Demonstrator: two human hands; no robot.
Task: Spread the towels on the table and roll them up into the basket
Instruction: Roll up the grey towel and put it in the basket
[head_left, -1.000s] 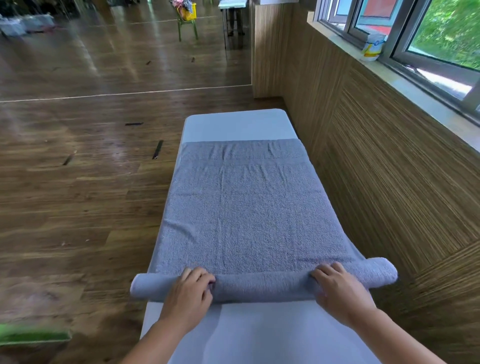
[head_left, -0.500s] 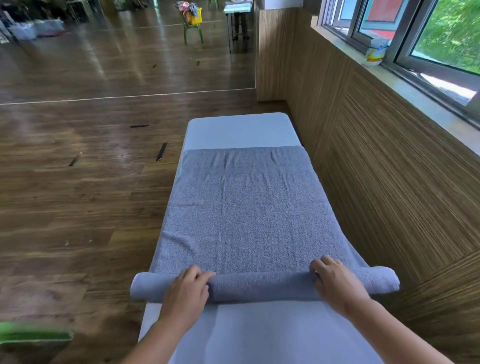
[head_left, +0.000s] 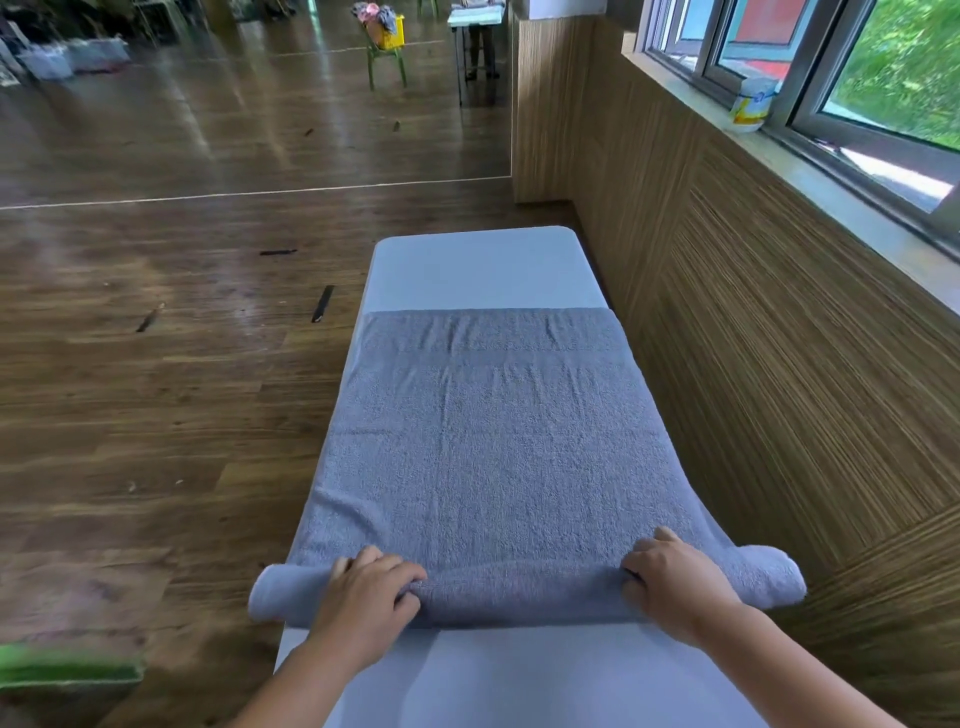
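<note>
A grey towel (head_left: 488, 431) lies spread lengthwise on the narrow white table (head_left: 478, 270). Its near end is wound into a roll (head_left: 519, 592) that overhangs both long edges of the table. My left hand (head_left: 366, 597) rests on the left part of the roll, fingers curled over its top. My right hand (head_left: 670, 582) lies on the right part, fingers curled over the roll as well. The far end of the towel lies flat, with bare table beyond it.
A wood-panelled wall (head_left: 753, 364) runs close along the table's right side, with a window sill (head_left: 831, 171) above. Wooden floor (head_left: 156, 415) lies to the left. A green object (head_left: 62, 670) sits at the lower left. A yellow basket on a green chair (head_left: 387, 36) stands far off.
Both hands have pushed the roll a little further away along the table, and the roll has grown slightly thicker. The flat part of the towel is shorter.
</note>
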